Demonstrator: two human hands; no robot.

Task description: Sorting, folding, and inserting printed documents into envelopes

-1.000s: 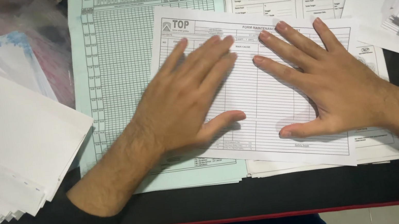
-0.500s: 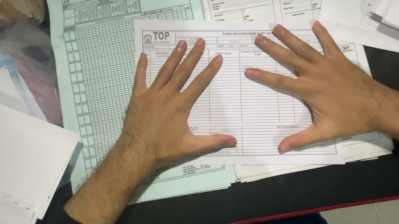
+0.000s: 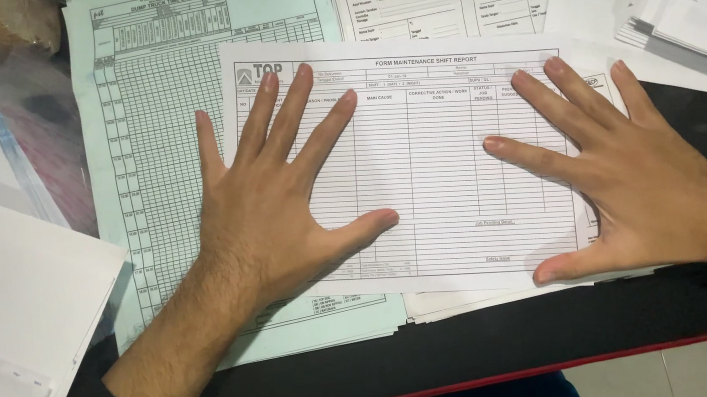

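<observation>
While both lie flat and open, left hand point(image 3: 269, 219) and right hand point(image 3: 636, 177) press one white form point(image 3: 431, 160) over one green sheet point(image 3: 164, 161).

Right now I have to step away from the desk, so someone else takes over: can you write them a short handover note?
Left hand: flat, fingers spread, on the left part of the white ruled form sheet.
Right hand: flat on its right part.
The sheet lies partly over the pale green gridded sheet, on the black desk.
Done: sheet pressed flat.
Left: nothing lifted yet; white paper stacks sit on both sides.
</observation>
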